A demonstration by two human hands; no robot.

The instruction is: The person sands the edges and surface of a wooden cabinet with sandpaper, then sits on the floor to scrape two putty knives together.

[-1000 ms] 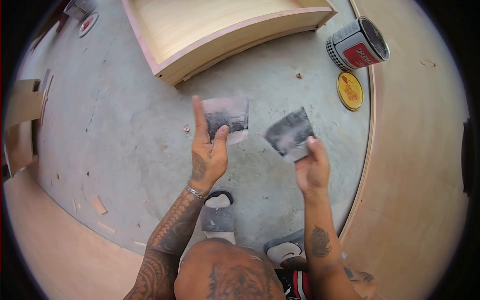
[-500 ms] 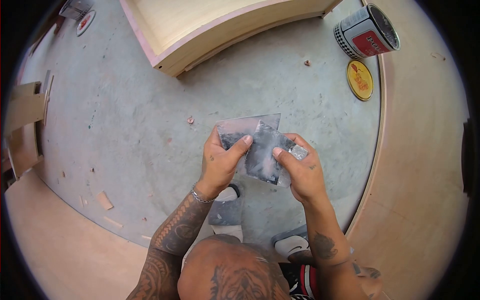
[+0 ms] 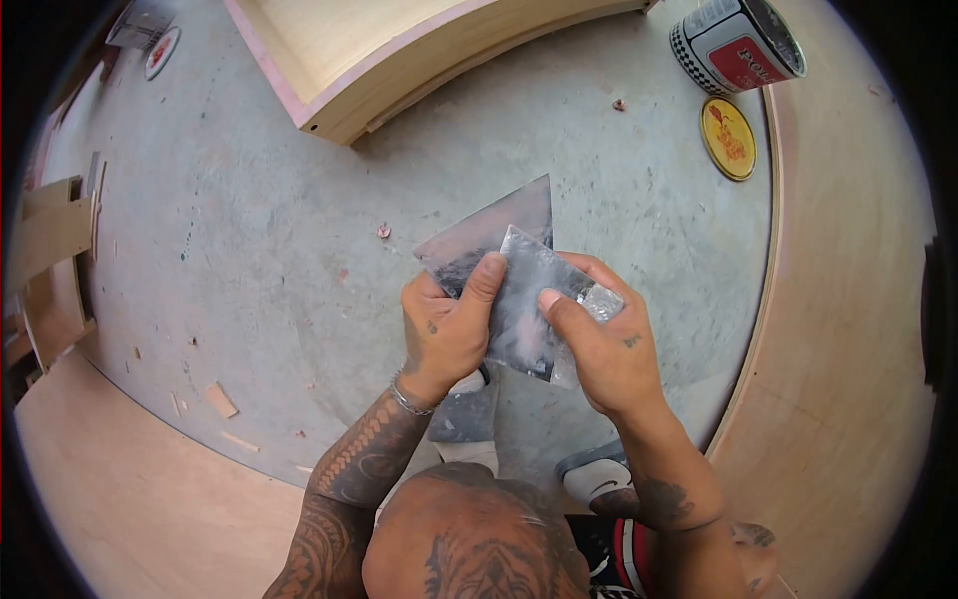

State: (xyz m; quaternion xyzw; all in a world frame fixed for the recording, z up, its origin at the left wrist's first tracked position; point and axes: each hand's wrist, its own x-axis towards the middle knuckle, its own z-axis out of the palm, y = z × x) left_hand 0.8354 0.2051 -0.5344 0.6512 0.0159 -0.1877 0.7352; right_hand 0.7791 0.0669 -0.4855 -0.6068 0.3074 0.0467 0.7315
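My left hand (image 3: 447, 324) is closed on a thin, flat putty scraper (image 3: 504, 218), grey and smeared with pinkish residue, its pointed corner angled up and away from me. In my right hand (image 3: 617, 349) is a second flat putty scraper (image 3: 522, 309), dark grey with whitish smears and a shiny patch at its right side. This one overlaps the first and hides part of it. My left thumb presses near the edge where the two plates cross, while my right thumb lies on top of the nearer plate.
A wooden frame with a curved side (image 3: 399, 95) stands ahead on the concrete floor (image 3: 289, 220). To the right are an open tin (image 3: 733, 50) and its yellow lid (image 3: 728, 140). Plywood panels (image 3: 838, 299) lie at both sides. Wood pieces (image 3: 55, 240) are stacked left.
The left scraper has turned so that its far corner points further up and away. The right scraper has tilted slightly. Both hands still hold their plates, and the view has shifted a little.
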